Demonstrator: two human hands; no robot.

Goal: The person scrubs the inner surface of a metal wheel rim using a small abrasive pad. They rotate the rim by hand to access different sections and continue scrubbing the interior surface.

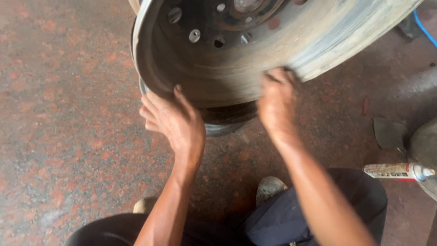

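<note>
The steel wheel rim is tilting up off the mottled floor, not yet lying flat or fully upright. The left hand is gripping its lower edge; the right hand is clamping the edge beside it.

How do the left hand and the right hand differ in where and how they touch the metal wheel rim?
The left hand rests on the lower left edge of the wheel rim, fingers spread and sharp in view; the right hand is at the lower right edge and looks blurred. The left hand's fingers point up and left, thumb against the rim; the right hand's fingers curl over the rim's outer band. Both hands are bare and touch the same rim.
</note>
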